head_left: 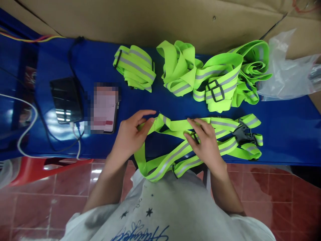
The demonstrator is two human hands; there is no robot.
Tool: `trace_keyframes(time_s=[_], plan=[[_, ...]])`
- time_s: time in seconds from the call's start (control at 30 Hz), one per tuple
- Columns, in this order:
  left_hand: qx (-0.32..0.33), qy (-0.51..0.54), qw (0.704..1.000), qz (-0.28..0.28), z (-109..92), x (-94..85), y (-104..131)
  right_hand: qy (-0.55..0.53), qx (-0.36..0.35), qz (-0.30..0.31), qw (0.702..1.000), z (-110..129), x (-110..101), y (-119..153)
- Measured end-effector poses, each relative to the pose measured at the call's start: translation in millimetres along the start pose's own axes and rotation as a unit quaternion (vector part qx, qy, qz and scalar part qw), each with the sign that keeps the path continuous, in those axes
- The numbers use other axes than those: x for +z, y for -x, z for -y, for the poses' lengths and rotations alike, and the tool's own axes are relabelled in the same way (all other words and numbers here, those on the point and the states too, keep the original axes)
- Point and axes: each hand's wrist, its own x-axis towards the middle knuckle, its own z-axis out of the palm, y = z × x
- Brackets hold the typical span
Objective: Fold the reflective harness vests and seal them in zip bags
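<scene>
A lime-yellow reflective strap harness with grey stripes lies in loops along the front of the blue table, one loop hanging over the edge toward my shirt. My left hand grips a bend of its strap at the left end, thumb and index finger near a small stitched fold. Over the middle of the upper strap is my right hand, fingers spread and the index fingertip touching the band. To its right sits a black side-release buckle on the harness. A black slider shows partly under my right hand.
Behind lie a rolled bundle, a looser bundle and more reflective straps. A clear plastic bag is at the right. Phone, black device and cables occupy the left. Cardboard stands behind; a red stool is below.
</scene>
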Motion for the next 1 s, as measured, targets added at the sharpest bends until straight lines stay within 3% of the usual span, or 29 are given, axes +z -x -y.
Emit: trace_keyframes(time_s=[0.17, 0.3, 0.4, 0.47, 0.63, 0.7, 0.77, 0.83, 0.93, 1.0], plan=[[0.036, -0.048, 0.996, 0.06, -3, -4.3, 4, 0.051, 0.002, 0.011, 0.999, 0, 1, -7], [0.087, -0.063, 0.992, 0.059, -4, 2.6, 5, 0.05, -0.016, -0.04, 0.998, 0, -2, -10], [0.084, -0.035, 0.994, 0.052, -2, 10.4, 4, 0.002, -0.024, -0.069, 0.997, -2, -9, -10], [0.081, -0.027, 0.996, 0.007, 1, 13.0, 3, -0.03, -0.036, -0.076, 0.996, -5, -17, -10], [0.132, -0.077, 0.971, -0.184, 8, 6.5, -8, -0.112, -0.048, -0.038, 0.992, -18, -36, -12], [0.145, -0.109, 0.959, -0.216, 10, 1.8, -14, -0.164, -0.06, -0.012, 0.984, -23, -44, -11], [0.157, -0.135, 0.958, -0.198, 10, -1.3, -18, -0.209, -0.074, 0.003, 0.975, -26, -53, -9], [0.183, -0.161, 0.957, -0.157, 7, -1.9, -19, -0.195, -0.061, -0.019, 0.979, -28, -62, -6], [0.275, -0.225, 0.928, -0.112, -3, 1.0, -16, -0.054, -0.027, -0.073, 0.995, -34, -72, 0], [0.352, -0.278, 0.892, -0.061, -12, 3.3, -16, 0.047, -0.017, -0.058, 0.997, -40, -75, 3]])
